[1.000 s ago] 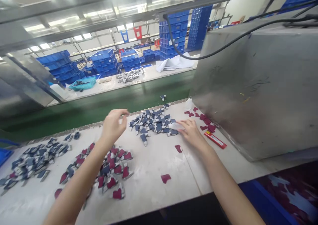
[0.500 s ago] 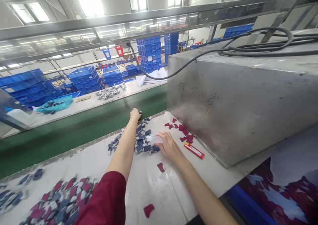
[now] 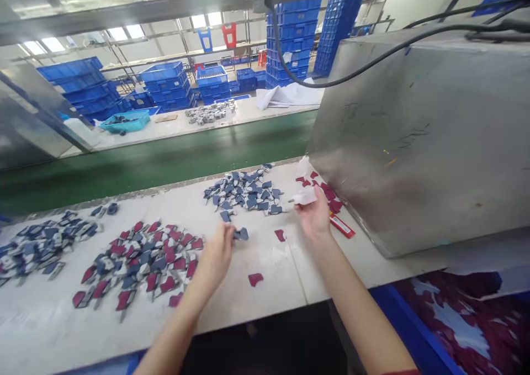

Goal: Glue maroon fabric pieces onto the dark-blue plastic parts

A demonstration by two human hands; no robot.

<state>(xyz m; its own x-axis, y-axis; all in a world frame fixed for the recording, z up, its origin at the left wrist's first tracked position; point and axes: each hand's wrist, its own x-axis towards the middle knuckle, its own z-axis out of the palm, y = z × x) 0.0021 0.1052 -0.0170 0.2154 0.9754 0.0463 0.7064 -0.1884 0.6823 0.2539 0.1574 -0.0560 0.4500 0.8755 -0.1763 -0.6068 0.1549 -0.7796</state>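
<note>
A small dark blue piece point(image 3: 241, 234) is at the fingertips of the left hand point(image 3: 221, 248), over the bench point(image 3: 232, 306) and just on the near side of a heap of dark blue and grey pieces point(image 3: 248, 191); whether it touches the bench is hard to tell. The left fingers are closed on one end of it, a grip that seems to leave most of the piece uncovered. The right hand point(image 3: 314, 215) grasps a white bottle point(image 3: 305, 196), fingers wrapped about its body; it lies nearly level with its thin tip toward the left, probably because that grip keeps the tip free of the fingers. Tip and piece are apart. Two loose maroon patches point(image 3: 280, 235) lie flat and well separated on the bench, perhaps so that each can be picked up singly. More maroon patches point(image 3: 331, 195) gather beyond the right hand, beside a red packet point(image 3: 343, 226) and a second white bottle point(image 3: 303, 166), all within easy reach of that arm. To the left, a heap of maroon-faced and dark blue pieces point(image 3: 144, 262) lies apart from another mostly dark heap point(image 3: 41, 245); the gaps likely keep the heaps from mingling. A large metal box point(image 3: 418, 143) bounds the bench on the right, and a green strip point(image 3: 186, 159) runs along its far edge.
</note>
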